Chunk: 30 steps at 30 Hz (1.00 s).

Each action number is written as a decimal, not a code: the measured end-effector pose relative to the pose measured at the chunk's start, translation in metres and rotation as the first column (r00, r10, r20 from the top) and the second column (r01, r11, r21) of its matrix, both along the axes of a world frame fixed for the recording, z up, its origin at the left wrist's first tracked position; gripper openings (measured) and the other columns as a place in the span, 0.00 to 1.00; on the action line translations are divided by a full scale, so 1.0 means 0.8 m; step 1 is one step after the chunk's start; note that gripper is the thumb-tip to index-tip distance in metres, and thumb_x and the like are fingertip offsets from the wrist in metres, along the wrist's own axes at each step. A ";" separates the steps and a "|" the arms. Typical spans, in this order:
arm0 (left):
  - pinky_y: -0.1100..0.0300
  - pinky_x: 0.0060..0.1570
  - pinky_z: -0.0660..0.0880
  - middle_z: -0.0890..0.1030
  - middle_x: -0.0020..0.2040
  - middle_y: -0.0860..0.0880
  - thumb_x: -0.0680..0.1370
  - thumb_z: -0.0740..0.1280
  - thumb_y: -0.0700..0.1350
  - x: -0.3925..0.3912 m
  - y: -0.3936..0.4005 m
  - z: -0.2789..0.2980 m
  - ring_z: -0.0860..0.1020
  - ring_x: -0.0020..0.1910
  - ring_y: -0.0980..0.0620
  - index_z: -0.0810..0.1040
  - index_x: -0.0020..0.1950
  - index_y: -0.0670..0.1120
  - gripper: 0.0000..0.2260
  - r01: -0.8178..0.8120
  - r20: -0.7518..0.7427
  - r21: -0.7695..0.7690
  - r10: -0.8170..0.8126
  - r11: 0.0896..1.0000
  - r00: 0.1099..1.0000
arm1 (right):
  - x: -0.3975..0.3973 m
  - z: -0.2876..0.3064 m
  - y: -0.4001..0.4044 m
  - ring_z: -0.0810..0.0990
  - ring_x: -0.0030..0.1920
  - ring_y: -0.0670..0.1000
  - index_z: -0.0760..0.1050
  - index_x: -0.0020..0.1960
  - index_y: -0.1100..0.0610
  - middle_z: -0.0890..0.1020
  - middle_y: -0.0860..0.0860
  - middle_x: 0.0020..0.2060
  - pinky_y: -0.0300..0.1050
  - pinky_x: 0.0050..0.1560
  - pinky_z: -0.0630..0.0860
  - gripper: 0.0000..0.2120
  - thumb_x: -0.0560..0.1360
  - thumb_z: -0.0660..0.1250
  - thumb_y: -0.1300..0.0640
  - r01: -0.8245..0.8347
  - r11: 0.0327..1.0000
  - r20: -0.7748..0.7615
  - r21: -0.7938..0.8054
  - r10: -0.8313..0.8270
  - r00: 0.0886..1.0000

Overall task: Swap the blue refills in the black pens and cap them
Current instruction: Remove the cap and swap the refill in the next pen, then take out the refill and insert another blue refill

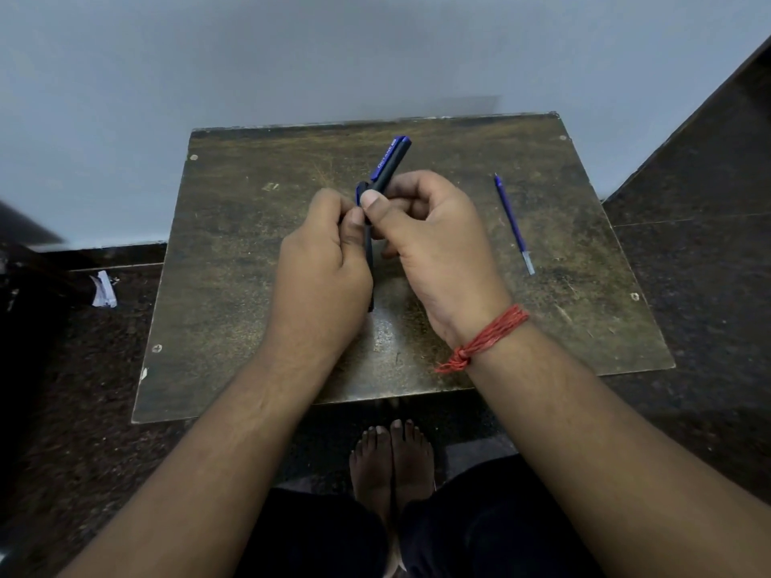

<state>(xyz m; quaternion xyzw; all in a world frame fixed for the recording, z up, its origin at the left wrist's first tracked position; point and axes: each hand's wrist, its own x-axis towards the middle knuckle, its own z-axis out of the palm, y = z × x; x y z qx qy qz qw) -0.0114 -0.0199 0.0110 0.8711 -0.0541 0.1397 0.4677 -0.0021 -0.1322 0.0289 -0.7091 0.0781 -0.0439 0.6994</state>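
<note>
Nearest the camera, 2 bare feet [390, 456] are seen on the dark floor [709, 306] below the near edge of the tabletop [233, 285], between dark-clothed knees. Both forearms are raised over the worn brown tabletop, and a red thread band [486, 337] is tied round the right wrist.

The left hand [323, 264] is curled, its fingers [354, 225] pinching a black pen barrel [369, 260] that runs from the thumb tip down past the palm toward the person; the barrel's lower end is seen just beyond the heel of the hand. The right hand [434, 239] is curled as well, and its thumb and fingers [373, 202] are closed round a second black pen [390, 164] with a blue clip, which sticks out beyond the fingertips, tilted up and to the right. The 2 thumbs are touching, and the 2 pens cross or meet just beside them; whether they are joined cannot be told.

To the right of the right hand's fingers, well apart from them, 1 blue refill [513, 223] is laid flat on the tabletop, its tip pointed away from the person.

Left of the left hand, off the tabletop, a scrap of white paper [103, 289] is seen on the floor. Beyond the fingers, a pale blue-grey wall [375, 48] is met by the tabletop's far edge.
</note>
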 end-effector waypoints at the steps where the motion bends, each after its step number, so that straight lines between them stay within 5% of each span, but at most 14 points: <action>1: 0.70 0.29 0.63 0.73 0.32 0.57 0.84 0.60 0.44 0.000 -0.001 -0.001 0.73 0.30 0.61 0.72 0.47 0.44 0.08 0.011 0.006 0.020 -0.011 1.000 1.000 | 0.000 0.000 0.000 0.81 0.38 0.48 0.79 0.47 0.58 0.81 0.49 0.34 0.43 0.38 0.76 0.02 0.76 0.72 0.60 0.004 1.000 -0.009 0.015 -0.004 1.000; 6: 0.51 0.34 0.73 0.77 0.36 0.52 0.84 0.56 0.49 -0.004 -0.002 -0.002 0.78 0.33 0.50 0.73 0.49 0.45 0.10 0.095 0.029 0.046 -0.097 0.994 0.995 | 0.004 0.005 -0.010 0.78 0.32 0.44 0.78 0.41 0.56 0.80 0.50 0.33 0.39 0.33 0.74 0.05 0.75 0.71 0.62 0.050 0.988 -0.030 0.144 -0.046 0.999; 10: 0.53 0.37 0.73 0.79 0.38 0.53 0.84 0.57 0.54 0.000 0.009 0.002 0.79 0.38 0.52 0.73 0.48 0.52 0.10 -0.006 0.105 0.031 0.003 1.000 0.994 | 0.020 0.010 -0.055 0.79 0.36 0.42 0.82 0.44 0.51 0.83 0.44 0.35 0.41 0.41 0.77 0.02 0.75 0.70 0.55 0.214 0.953 0.092 -0.216 -0.199 0.976; 14: 0.60 0.35 0.72 0.78 0.38 0.56 0.83 0.60 0.53 0.007 0.019 -0.002 0.77 0.36 0.55 0.73 0.48 0.53 0.07 -0.069 0.118 0.009 0.067 0.998 0.991 | 0.026 0.005 -0.096 0.79 0.42 0.46 0.81 0.48 0.49 0.82 0.46 0.39 0.44 0.44 0.77 0.06 0.75 0.66 0.52 0.227 0.721 0.108 -0.655 -0.209 0.972; 18: 0.65 0.34 0.70 0.77 0.38 0.59 0.82 0.62 0.52 0.010 0.022 -0.007 0.75 0.35 0.59 0.74 0.48 0.54 0.05 -0.079 0.106 0.010 0.078 0.997 0.991 | 0.032 -0.002 -0.103 0.78 0.55 0.58 0.80 0.56 0.52 0.83 0.52 0.47 0.53 0.55 0.76 0.12 0.76 0.64 0.49 0.114 0.452 0.036 -0.885 -0.177 0.983; 22: 0.65 0.35 0.69 0.77 0.39 0.60 0.81 0.62 0.51 0.010 0.025 -0.009 0.74 0.35 0.61 0.74 0.49 0.54 0.04 -0.085 0.090 0.006 0.084 0.996 0.992 | 0.034 -0.007 -0.098 0.75 0.58 0.59 0.78 0.57 0.52 0.83 0.52 0.50 0.55 0.56 0.70 0.12 0.77 0.63 0.48 0.084 0.289 0.035 -0.954 -0.171 0.985; 30: 0.61 0.35 0.69 0.77 0.38 0.60 0.80 0.63 0.51 0.010 0.023 -0.012 0.74 0.34 0.61 0.75 0.49 0.54 0.03 -0.083 0.057 0.005 0.082 0.997 0.995 | 0.033 -0.008 -0.099 0.73 0.62 0.58 0.76 0.59 0.53 0.82 0.52 0.53 0.56 0.60 0.68 0.15 0.78 0.65 0.45 0.023 0.273 -0.029 -0.962 -0.185 0.982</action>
